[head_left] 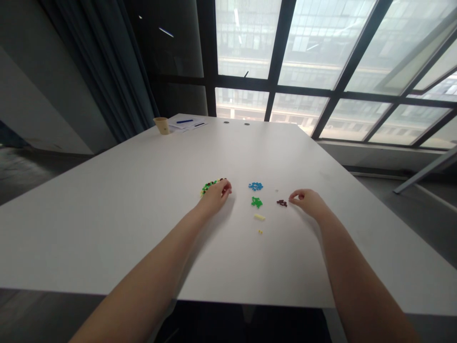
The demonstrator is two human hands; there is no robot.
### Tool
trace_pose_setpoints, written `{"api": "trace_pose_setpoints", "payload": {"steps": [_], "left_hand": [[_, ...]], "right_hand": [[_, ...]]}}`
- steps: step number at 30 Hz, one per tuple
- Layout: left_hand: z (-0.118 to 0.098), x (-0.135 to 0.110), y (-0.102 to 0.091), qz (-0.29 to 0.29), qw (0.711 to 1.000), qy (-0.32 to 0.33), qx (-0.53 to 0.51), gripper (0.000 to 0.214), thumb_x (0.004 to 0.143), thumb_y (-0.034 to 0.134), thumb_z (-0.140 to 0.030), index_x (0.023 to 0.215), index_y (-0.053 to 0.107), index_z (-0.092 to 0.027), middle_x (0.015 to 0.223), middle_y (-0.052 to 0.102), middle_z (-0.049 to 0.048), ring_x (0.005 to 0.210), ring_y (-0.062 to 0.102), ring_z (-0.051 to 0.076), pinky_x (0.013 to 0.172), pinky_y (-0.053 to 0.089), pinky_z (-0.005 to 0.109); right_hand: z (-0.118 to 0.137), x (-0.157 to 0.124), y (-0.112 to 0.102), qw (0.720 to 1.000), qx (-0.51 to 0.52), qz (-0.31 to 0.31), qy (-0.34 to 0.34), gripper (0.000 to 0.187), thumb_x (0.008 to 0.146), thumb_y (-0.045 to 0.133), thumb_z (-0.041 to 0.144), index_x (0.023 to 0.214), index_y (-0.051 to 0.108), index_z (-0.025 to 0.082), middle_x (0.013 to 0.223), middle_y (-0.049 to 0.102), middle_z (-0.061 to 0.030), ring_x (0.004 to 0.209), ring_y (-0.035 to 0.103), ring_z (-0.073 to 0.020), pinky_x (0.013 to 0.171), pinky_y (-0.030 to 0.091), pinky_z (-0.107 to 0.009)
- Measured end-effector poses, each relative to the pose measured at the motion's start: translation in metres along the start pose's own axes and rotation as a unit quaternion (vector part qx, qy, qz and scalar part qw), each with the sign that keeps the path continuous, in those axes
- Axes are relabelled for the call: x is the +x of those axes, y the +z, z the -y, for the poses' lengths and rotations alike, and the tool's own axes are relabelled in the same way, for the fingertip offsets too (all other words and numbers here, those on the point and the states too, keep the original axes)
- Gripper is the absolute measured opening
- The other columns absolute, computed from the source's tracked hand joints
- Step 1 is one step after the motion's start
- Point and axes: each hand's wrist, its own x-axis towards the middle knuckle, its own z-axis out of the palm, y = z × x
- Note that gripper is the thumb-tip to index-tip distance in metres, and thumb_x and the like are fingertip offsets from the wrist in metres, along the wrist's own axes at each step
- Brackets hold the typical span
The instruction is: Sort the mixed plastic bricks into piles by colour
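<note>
Left hand [215, 196] cupped against mixed beads [210, 186]; empty right hand [310, 202] just beside dark beads [282, 203].

Smooth matt tabletop [107, 228]; plastic beads [256, 186] (paper sheets far off [187, 125])

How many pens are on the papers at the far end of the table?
2: a blue pen and, to its right, a dark pen, both lying on the papers. Others could be hidden.

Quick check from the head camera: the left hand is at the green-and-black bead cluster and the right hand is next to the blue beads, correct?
Not quite: the right hand is next to the dark brown beads, not the blue beads, as the head view shows. The left hand is at the green-and-black bead cluster, as you said.
</note>
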Motion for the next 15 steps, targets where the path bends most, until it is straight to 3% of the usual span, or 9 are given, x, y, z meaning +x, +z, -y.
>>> {"api": "trace_pose_setpoints", "payload": {"steps": [3, 6, 11, 15], "left_hand": [[-0.011, -0.005, 0.007, -0.011, 0.996, 0.065, -0.067, 0.015, 0.081, 0.039, -0.019, 0.085, 0.054, -0.019, 0.08, 0.062, 0.003, 0.072, 0.057, 0.013, 0.065, 0.045, 0.024], [-0.021, -0.012, 0.015, -0.018, 0.987, 0.105, -0.121, 0.015, 0.084, 0.043, -0.026, 0.092, 0.054, -0.021, 0.084, 0.064, 0.0018, 0.075, 0.058, 0.012, 0.068, 0.045, 0.024], [-0.027, -0.02, 0.016, -0.021, 0.978, 0.131, -0.159, 0.017, 0.08, 0.053, -0.035, 0.091, 0.054, -0.021, 0.08, 0.066, 0.0005, 0.072, 0.061, 0.012, 0.068, 0.046, 0.023], [-0.028, -0.021, 0.012, -0.029, 0.977, 0.136, -0.16, 0.016, 0.078, 0.055, -0.035, 0.085, 0.054, -0.021, 0.079, 0.066, 0.0012, 0.072, 0.062, 0.012, 0.068, 0.047, 0.022]], "right_hand": [[0.014, -0.003, 0.001, 0.999, 0.027, -0.028, -0.039, 0.018, 0.067, 0.057, 0.033, 0.07, 0.069, 0.02, 0.055, 0.05, 0.0016, 0.05, 0.043, -0.0104, 0.05, 0.031, -0.023], [0.035, -0.011, 0.007, 0.988, 0.079, -0.041, -0.126, 0.017, 0.071, 0.055, 0.032, 0.073, 0.068, 0.021, 0.06, 0.052, 0.0011, 0.054, 0.044, -0.0106, 0.054, 0.033, -0.023], [0.069, -0.028, 0.017, 0.956, 0.151, -0.025, -0.25, 0.016, 0.075, 0.057, 0.033, 0.08, 0.068, 0.022, 0.062, 0.052, 0.0015, 0.057, 0.044, -0.0101, 0.059, 0.035, -0.023], [0.076, -0.033, 0.02, 0.94, 0.154, -0.027, -0.303, 0.017, 0.075, 0.059, 0.036, 0.083, 0.068, 0.024, 0.063, 0.052, 0.0012, 0.061, 0.045, -0.0112, 0.063, 0.036, -0.025]]}}
